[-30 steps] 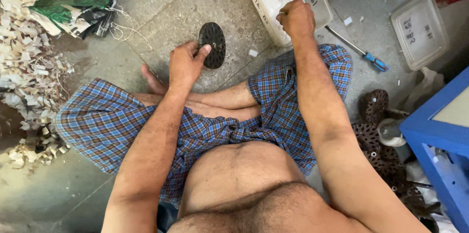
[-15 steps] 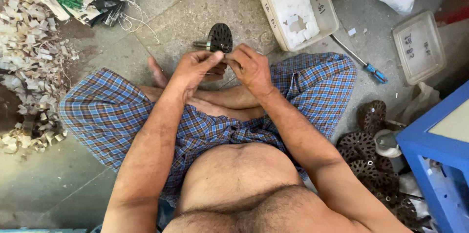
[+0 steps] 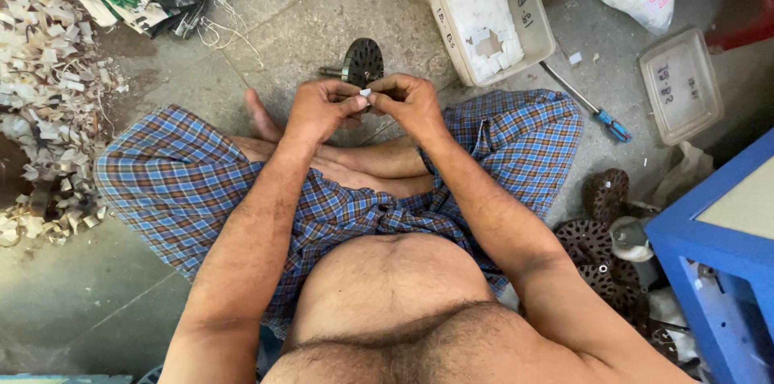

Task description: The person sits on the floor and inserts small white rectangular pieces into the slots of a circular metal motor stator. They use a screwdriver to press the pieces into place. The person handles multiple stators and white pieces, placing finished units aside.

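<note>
A small white piece (image 3: 365, 92) is being pinched between both hands above a dark perforated disc (image 3: 364, 60).

In the head view, the left hand (image 3: 321, 107) and the right hand (image 3: 411, 102) are being held together over the crossed legs, fingertips narrowed onto the small white piece, which is being kept in the air just in front of the disc standing on edge on the concrete floor (image 3: 322, 5). A tray of white pieces (image 3: 487, 9) is lying beyond the right hand, with a blue-handled screwdriver (image 3: 587, 103) beside it and an empty lidded tray (image 3: 682, 84) farther right. More dark discs (image 3: 601, 235) are being stacked by the blue frame (image 3: 717, 247); pale scraps (image 3: 44, 110) are lying heaped at the left. For this step, the piece is judged best gripped at its edges, lightly, so its faces stay clear and it is not dropped.
</note>
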